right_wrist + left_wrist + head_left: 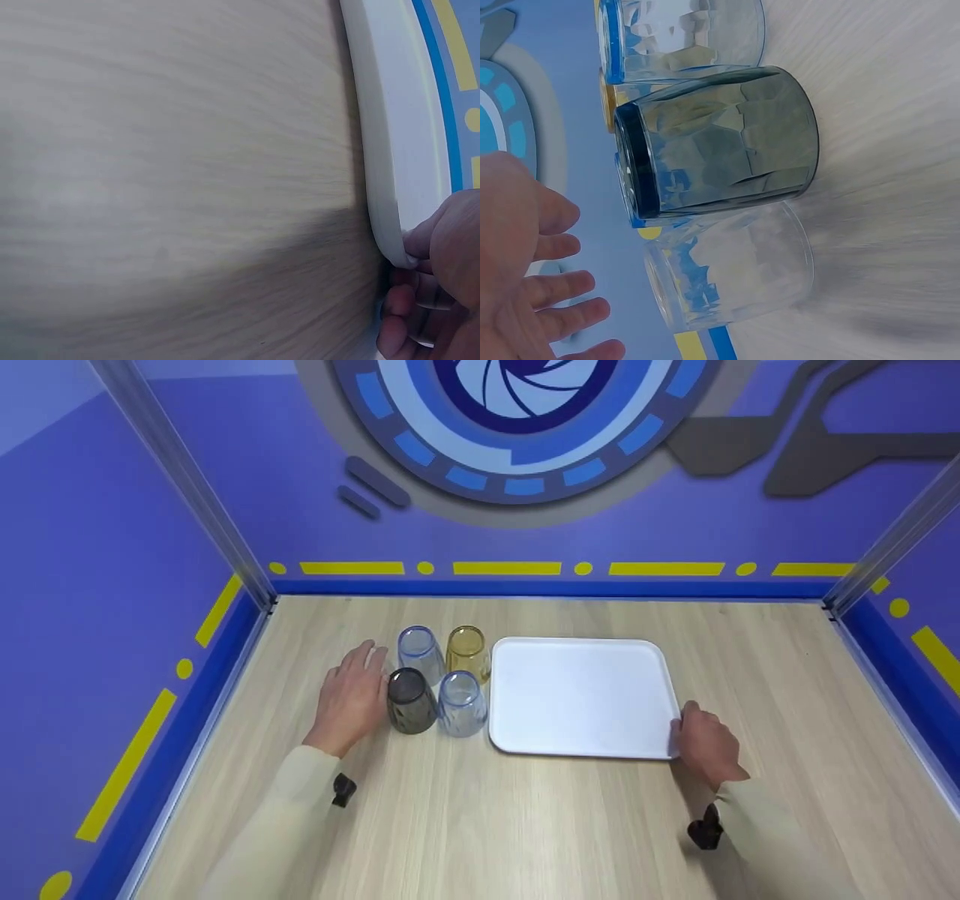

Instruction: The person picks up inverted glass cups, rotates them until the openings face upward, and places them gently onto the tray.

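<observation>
My left hand (351, 697) is beside a dark grey glass (411, 709), fingers extended and relaxed, holding nothing. In the left wrist view that glass (727, 142) stands upside down, its thick base up. Close around it are a light blue glass (462, 711) on its right, another light blue glass (421, 656) behind it and an amber glass (469, 655) at the back right, all upturned. My right hand (709, 744) pinches the near right corner of a white tray (585, 697). In the right wrist view the thumb lies over the tray's rim (382, 172), with other fingers curled below.
The glasses and tray stand on a light wood-grain table (480, 825). Blue printed panels (570, 536) enclose it at the back and both sides, with metal posts (202, 502) at the corners. The tray's left edge lies close to the right-hand glasses.
</observation>
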Demonstrator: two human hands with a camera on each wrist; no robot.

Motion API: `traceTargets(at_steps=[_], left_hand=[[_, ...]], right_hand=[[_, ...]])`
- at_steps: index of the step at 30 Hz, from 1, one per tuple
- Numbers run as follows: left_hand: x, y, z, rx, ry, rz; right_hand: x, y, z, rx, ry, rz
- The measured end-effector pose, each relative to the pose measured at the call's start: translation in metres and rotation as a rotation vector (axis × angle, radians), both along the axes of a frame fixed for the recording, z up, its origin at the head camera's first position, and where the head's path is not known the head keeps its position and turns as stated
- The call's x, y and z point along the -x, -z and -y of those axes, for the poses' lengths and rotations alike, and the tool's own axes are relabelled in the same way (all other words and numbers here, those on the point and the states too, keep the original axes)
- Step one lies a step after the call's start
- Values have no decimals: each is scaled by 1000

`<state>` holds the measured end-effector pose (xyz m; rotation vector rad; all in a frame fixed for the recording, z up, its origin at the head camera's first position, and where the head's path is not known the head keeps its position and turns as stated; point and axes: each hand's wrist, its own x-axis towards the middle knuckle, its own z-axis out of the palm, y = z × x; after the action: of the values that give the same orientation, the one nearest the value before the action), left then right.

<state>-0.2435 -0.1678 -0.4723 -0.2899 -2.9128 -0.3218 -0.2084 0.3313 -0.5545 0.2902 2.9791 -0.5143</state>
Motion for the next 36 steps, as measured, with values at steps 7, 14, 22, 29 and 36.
traceTargets(at_steps=[7, 14, 22, 29, 36], left_hand=[[1, 1, 2, 9, 1, 3], [3, 2, 5, 2, -26, 30], [4, 2, 7, -34, -40, 56], [7, 2, 6, -34, -50, 75], [9, 2, 7, -25, -55, 85]], right_hand=[[0, 0, 0, -2, 4, 15], [1, 1, 0, 2, 1, 13], [2, 2, 0, -12, 19, 2], [3, 3, 0, -6, 28, 19], [2, 3, 1, -5, 33, 23]])
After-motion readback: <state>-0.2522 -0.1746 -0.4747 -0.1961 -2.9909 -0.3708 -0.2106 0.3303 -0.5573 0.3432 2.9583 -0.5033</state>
